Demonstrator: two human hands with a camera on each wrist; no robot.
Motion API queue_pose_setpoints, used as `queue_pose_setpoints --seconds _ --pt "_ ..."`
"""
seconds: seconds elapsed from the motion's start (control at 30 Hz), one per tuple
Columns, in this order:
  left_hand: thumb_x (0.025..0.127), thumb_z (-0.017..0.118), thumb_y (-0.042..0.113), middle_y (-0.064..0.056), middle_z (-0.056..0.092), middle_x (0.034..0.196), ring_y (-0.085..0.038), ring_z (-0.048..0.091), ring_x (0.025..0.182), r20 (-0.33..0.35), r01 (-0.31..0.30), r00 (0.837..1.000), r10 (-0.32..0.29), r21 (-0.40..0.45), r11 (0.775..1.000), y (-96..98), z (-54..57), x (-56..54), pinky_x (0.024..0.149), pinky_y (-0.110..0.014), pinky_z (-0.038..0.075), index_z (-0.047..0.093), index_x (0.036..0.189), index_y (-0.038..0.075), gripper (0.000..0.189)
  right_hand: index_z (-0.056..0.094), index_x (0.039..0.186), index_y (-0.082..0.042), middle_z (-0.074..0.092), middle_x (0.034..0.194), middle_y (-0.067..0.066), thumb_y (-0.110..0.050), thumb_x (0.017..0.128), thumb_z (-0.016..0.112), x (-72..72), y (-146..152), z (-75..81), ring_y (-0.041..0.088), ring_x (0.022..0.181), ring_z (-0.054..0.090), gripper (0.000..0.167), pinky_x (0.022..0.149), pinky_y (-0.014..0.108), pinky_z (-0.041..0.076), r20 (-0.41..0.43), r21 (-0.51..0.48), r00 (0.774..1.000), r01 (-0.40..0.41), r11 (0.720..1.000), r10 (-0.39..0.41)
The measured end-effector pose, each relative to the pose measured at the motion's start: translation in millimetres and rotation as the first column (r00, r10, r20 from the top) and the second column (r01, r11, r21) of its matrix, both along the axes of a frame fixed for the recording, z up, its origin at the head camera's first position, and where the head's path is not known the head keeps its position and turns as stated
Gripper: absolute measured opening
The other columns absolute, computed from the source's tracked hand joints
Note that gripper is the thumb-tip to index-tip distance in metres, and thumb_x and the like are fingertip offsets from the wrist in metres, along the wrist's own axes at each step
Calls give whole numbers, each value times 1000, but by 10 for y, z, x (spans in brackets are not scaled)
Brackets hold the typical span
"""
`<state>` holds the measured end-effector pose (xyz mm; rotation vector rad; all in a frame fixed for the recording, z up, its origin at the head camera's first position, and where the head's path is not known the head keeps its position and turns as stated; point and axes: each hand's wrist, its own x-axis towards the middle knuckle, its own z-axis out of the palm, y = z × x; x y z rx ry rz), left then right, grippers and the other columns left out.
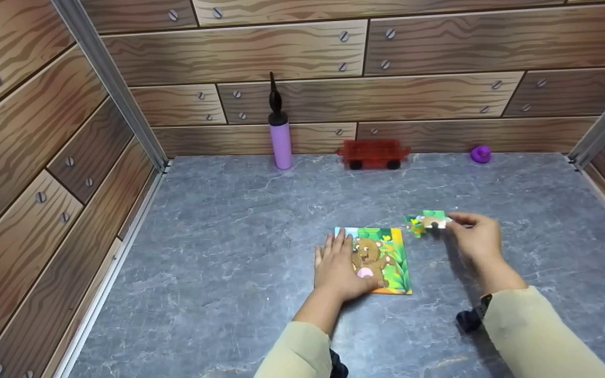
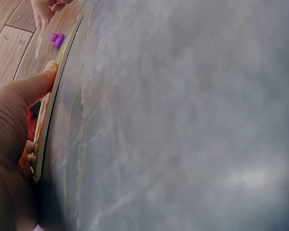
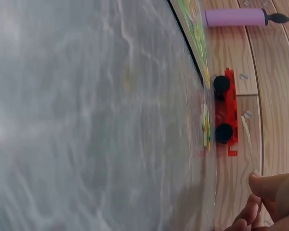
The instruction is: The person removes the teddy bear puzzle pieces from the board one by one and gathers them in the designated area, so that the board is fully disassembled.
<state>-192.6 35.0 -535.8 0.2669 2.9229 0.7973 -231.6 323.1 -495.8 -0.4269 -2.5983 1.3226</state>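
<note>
A square picture puzzle of a brown bear among green leaves lies on the grey table. Across its left part and lower edge rests my left hand, fingers straight and thumb spread toward the right. The left wrist view shows the thumb on the board's face, near its edge. To the right, my right hand pinches a thin puzzle piece between thumb and fingers, raised above the table. Below and left of that piece lie loose green and yellow puzzle pieces, partly covered by it in the head view.
Along the back wall stand a purple hand pump with a black nozzle, a red toy wagon with black wheels, and a small purple toy. Wood-patterned panels enclose the table at the back and sides.
</note>
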Motion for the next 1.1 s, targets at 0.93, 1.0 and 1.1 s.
queue_pose_setpoints --seconds 0.93,1.0,1.1 --pt "69 82 79 -3 20 176 -29 9 163 -1 2 1000 -2 3 1000 5 -39 -13 129 -59 5 34 167 13 128 67 136 7 62 140 30 -12 104 65 -173 406 -112 39 132 56 37 82 18 45 147 -2 989 -14 1000 15" --pt "69 82 79 -3 20 176 -29 9 163 1 -2 1000 2 2 1000 6 -35 -11 129 -59 5 34 167 13 128 67 137 7 61 141 30 -13 105 65 -179 416 -113 40 133 54 37 88 24 48 158 0 987 -21 1000 21" --pt "69 82 79 -3 20 177 -29 9 163 3 -1 1000 1 -3 1000 3 -23 -10 129 -59 5 34 167 13 127 66 136 8 61 141 31 -12 105 64 -192 433 -122 41 134 54 37 98 37 49 174 18 984 -38 999 34"
